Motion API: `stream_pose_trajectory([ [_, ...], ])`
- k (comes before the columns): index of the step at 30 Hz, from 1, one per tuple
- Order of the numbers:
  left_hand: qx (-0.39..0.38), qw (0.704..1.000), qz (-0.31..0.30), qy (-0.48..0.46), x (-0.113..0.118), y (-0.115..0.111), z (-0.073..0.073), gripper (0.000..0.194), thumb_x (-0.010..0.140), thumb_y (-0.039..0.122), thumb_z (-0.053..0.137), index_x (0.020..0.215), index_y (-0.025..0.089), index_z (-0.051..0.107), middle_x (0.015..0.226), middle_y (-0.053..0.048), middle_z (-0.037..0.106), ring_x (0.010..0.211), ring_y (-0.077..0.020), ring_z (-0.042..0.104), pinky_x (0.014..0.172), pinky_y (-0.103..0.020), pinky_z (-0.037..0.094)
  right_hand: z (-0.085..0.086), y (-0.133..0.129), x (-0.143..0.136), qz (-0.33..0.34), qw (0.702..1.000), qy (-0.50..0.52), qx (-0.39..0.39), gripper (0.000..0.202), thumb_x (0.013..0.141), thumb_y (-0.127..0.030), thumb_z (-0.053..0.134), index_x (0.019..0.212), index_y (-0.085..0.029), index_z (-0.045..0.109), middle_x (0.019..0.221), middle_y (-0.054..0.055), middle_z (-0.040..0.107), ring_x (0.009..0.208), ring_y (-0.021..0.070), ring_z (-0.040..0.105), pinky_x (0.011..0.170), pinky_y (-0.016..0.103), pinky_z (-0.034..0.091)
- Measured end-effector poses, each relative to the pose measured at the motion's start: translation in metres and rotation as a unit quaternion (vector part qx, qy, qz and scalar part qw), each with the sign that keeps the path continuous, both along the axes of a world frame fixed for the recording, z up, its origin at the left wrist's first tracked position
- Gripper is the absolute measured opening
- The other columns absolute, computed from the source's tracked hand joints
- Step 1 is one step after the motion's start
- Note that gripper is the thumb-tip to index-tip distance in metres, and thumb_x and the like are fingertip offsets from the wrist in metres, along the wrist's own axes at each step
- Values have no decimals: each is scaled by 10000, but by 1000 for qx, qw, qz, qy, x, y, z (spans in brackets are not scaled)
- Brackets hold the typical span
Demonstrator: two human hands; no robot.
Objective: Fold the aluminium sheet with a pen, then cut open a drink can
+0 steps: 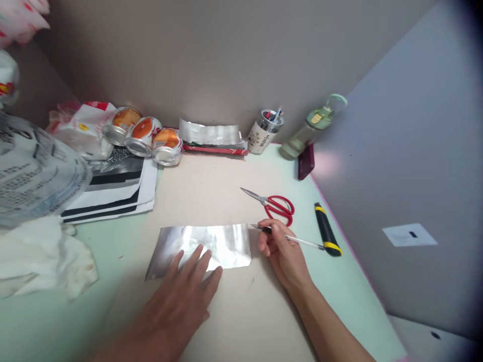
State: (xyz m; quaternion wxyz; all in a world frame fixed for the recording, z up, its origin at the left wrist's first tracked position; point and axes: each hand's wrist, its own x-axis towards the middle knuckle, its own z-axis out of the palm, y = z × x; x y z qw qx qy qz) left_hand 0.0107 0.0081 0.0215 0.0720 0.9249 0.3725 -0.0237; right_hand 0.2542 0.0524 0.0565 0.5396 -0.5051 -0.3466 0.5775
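Ballpoint Pen [307, 242] Pointing Toward Metal Sheet [230, 244]

Your left hand [184, 299] is lying ungrasping, fingers spreading over the silvery sheet's near half. Your right hand [285, 251] is pinching the pen just right of the sheet, its tip pointing at the far right corner; whether they are touching, you cannot tell. Beyond the far edge, the beige board [204, 191] is stretching toward three cans [145, 129]. Red-handled scissors [265, 200] are lying just beyond your right hand; a utility knife [326, 231] is sitting beside the pen's rear end.
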Motion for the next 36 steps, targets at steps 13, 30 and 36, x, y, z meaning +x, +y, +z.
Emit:
stream_pose_trajectory([
  [13,-82,996,18,27,8,12,24,646,840,359,722,1436,231,508,1537,-233,404,1438,-424,324,1090,-672,324,-4,8,14,-46,998,-38,35,311,878,-383,700,1112,-179,689,668,-16,622,475,66,382,462,212,290],
  [30,80,982,-116,-129,37,-19,65,584,1002,314,493,1521,117,310,1570,-171,397,1495,-247,256,1195,-401,278,2,-2,8,-30,979,-142,142,291,873,-463,661,916,-177,623,598,-45,537,479,93,397,490,237,317],
  [36,53,951,-255,-164,128,-33,81,722,950,593,496,1433,59,439,1513,-136,492,1476,-259,299,1223,-351,183,6,-7,1,-33,960,-210,184,292,876,-463,646,828,-175,630,615,-15,578,494,108,430,494,250,349],
])
